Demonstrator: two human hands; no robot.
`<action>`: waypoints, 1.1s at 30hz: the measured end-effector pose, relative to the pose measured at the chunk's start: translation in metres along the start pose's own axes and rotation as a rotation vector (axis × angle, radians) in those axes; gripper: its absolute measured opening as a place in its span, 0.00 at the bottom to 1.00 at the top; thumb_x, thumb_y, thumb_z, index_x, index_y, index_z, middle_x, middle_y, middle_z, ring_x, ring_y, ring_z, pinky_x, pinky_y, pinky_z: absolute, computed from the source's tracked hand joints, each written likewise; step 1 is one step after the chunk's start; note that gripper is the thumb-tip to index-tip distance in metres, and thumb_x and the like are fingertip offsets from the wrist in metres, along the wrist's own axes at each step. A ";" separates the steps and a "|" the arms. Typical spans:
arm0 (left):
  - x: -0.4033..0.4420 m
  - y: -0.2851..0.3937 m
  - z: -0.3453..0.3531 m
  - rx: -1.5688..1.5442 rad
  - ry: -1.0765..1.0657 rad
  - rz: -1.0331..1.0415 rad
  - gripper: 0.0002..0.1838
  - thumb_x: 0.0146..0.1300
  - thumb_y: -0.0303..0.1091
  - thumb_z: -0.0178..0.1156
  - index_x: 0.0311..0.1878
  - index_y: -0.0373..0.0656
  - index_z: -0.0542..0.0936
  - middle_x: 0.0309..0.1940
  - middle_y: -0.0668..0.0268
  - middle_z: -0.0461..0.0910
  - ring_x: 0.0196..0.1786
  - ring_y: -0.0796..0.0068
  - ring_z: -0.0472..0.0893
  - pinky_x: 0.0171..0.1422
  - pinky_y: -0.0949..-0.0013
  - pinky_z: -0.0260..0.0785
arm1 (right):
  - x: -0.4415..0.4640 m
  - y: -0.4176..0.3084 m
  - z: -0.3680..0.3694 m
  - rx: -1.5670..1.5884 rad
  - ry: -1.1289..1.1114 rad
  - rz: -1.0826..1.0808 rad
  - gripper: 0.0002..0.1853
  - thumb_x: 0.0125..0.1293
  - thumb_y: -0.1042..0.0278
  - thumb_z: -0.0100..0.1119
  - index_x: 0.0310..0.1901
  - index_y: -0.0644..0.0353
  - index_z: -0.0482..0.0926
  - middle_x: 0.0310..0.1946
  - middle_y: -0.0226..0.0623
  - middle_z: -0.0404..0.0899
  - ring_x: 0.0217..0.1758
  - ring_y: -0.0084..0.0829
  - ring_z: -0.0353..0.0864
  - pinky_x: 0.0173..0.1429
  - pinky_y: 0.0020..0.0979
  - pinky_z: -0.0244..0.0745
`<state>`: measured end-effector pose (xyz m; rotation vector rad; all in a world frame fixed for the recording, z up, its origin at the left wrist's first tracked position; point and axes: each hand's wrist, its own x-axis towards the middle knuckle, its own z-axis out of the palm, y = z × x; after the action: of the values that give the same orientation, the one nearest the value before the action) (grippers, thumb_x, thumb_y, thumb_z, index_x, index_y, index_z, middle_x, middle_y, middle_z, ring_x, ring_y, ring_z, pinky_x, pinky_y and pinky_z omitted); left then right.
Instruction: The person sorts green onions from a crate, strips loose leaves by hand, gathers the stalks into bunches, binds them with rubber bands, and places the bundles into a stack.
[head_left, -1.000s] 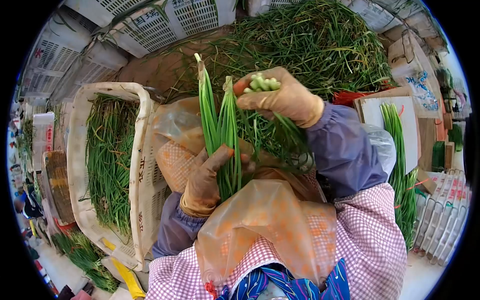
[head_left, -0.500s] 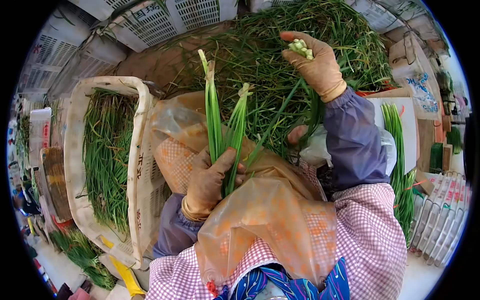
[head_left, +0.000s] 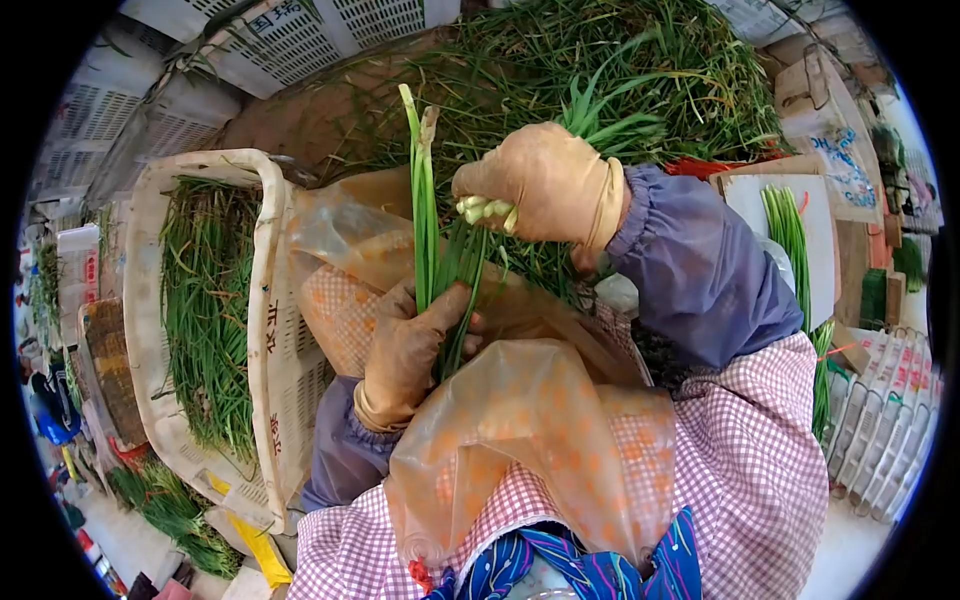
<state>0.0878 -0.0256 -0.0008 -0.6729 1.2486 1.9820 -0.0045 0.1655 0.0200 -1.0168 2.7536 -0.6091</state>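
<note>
My left hand (head_left: 408, 345), in a tan rubber glove, is closed round a few garlic chives (head_left: 424, 215) that stand upright with their pale ends up. Above and to the right, my gloved right hand (head_left: 545, 185) is wrapped round a bunch of garlic chives. The bunch's pale, thick stem ends (head_left: 487, 212) poke out below its fingers, and its green leaves (head_left: 610, 125) fan out behind the hand. These stem ends come close to the stalks in my left hand; whether they touch, I cannot tell. An orange-patterned plastic apron (head_left: 500, 420) covers my lap.
On the left a white plastic crate (head_left: 265, 330) holds long green leaves (head_left: 208, 320). A big loose leaf heap (head_left: 640, 60) lies ahead. Trimmed chives (head_left: 787, 235) rest on a white board (head_left: 740, 195) at right. Slatted white crates (head_left: 300, 45) line the back.
My right hand has swung left and down with its bunch, from over the heap to beside the left hand's stalks. The left hand still grips chives, though fewer show above it.
</note>
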 end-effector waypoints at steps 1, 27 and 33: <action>0.001 -0.001 -0.001 -0.016 -0.003 0.011 0.07 0.62 0.31 0.59 0.40 0.40 0.75 0.23 0.66 0.77 0.20 0.80 0.74 0.23 0.77 0.68 | 0.000 0.001 -0.001 0.070 0.002 0.050 0.11 0.52 0.65 0.65 0.39 0.52 0.81 0.25 0.39 0.80 0.30 0.41 0.80 0.33 0.38 0.73; 0.003 -0.006 -0.014 -0.258 -0.143 -0.002 0.09 0.62 0.30 0.59 0.43 0.41 0.73 0.24 0.62 0.76 0.23 0.74 0.75 0.24 0.73 0.69 | -0.020 0.029 0.057 0.897 0.589 0.300 0.06 0.58 0.69 0.65 0.32 0.62 0.81 0.23 0.27 0.76 0.22 0.18 0.71 0.26 0.21 0.68; -0.006 -0.007 -0.007 -0.008 -0.003 0.070 0.09 0.61 0.30 0.60 0.42 0.40 0.72 0.23 0.63 0.77 0.21 0.78 0.74 0.24 0.77 0.69 | -0.024 0.060 0.011 0.873 0.611 0.484 0.11 0.57 0.68 0.65 0.42 0.60 0.82 0.28 0.30 0.81 0.30 0.17 0.76 0.34 0.21 0.73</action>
<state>0.0973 -0.0315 -0.0032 -0.6385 1.2789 2.0449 -0.0189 0.2187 -0.0155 0.0484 2.4745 -1.9954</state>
